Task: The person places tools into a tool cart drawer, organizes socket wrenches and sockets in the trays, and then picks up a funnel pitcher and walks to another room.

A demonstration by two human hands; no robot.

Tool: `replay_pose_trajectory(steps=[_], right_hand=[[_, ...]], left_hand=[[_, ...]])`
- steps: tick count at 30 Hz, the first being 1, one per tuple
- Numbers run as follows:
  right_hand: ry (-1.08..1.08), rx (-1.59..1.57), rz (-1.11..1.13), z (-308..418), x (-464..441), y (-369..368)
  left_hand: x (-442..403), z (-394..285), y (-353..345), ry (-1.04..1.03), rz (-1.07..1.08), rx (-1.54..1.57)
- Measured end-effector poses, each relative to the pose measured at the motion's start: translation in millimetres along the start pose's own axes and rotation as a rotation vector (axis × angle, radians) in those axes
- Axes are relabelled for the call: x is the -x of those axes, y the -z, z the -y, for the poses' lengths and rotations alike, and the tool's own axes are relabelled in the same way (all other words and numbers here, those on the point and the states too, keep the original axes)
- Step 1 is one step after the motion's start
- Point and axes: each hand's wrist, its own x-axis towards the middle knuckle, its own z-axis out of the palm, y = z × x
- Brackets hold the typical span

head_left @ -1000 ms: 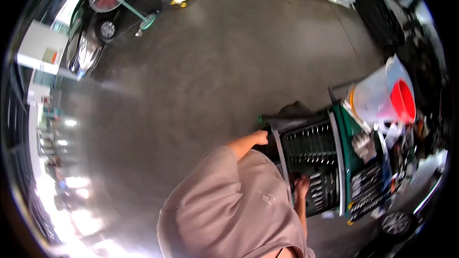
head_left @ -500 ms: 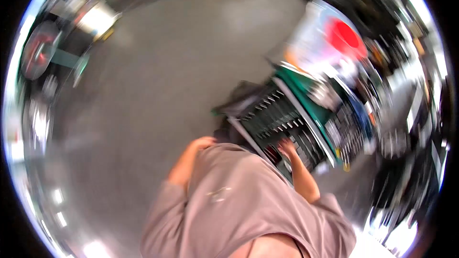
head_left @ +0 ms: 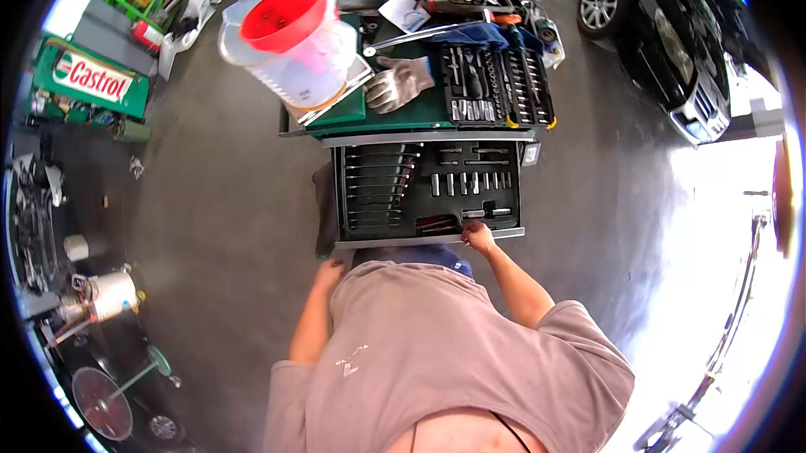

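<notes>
An open tool drawer (head_left: pixel 512 233) stands in front of my body, its dark liner holding a column of wrenches (head_left: pixel 374 174) on the left and several sockets (head_left: pixel 463 185) on the right. My right hand (head_left: pixel 477 236) is at the drawer's front edge, fingers curled over the lip beside the lower compartments. A compartment with dark red items (head_left: pixel 437 224) lies just left of it. My left hand (head_left: pixel 332 270) hangs low by my left side, below the drawer's left corner. Its fingers are mostly hidden, and I see nothing held in it.
On the green cabinet top are a clear jug (head_left: pixel 311 83) with a red funnel (head_left: pixel 284 16), a work glove (head_left: pixel 400 85) and an open socket set (head_left: pixel 483 83). A black car (head_left: pixel 663 33) stands at right. A Castrol cabinet (head_left: pixel 92 75) is at left.
My view has swung round and steadied, so the drawer is now straight ahead. My right hand has moved from over the drawer's contents to its front edge. My left hand stays low.
</notes>
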Motion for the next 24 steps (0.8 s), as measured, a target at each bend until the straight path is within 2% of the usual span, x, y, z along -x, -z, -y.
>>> replay_pose_trajectory(steps=[1, 4, 5, 7, 11, 13, 15, 19, 20, 24], right_hand=[[-0.029, -0.025, -0.013, -7.8, 7.1, 1.9], [-0.091, -0.120, -0.061, -18.4, 27.4, 1.8], [-0.107, -0.156, -0.081, -21.8, 31.8, 0.5], [-0.062, -0.176, -0.106, -34.8, 34.0, -2.9], [0.000, 0.017, -0.228, -40.9, 25.9, -8.4], [-0.024, 0.068, -0.257, -52.7, 9.8, -14.3], [-0.120, -0.003, -0.193, -24.8, 20.2, -4.2], [-0.179, -0.151, -0.067, -27.2, 13.9, 6.5], [-0.183, -0.194, -0.033, -28.2, 13.3, 7.7], [-0.171, -0.295, -0.051, -27.6, 15.7, 6.6]], left_hand=[[-10.7, -7.4, -1.6, 0.007, 0.025, 0.060], [-21.2, -64.5, 0.8, -0.166, 0.106, -0.177], [-10.4, -104.2, 3.3, -0.167, 0.172, -0.111], [-26.7, -135.5, 5.5, -0.310, 0.196, 0.060], [12.0, -302.6, 25.2, -0.552, 0.140, 0.262], [17.0, -362.5, 37.3, -0.688, 0.077, 0.298], [19.0, -412.6, 43.9, -0.821, -0.042, 0.339], [14.0, -487.8, 48.4, -1.002, -0.420, 0.249], [5.6, -496.0, 49.4, -0.957, -0.421, 0.299], [3.2, -506.2, 40.0, -0.936, -0.539, 0.151]])
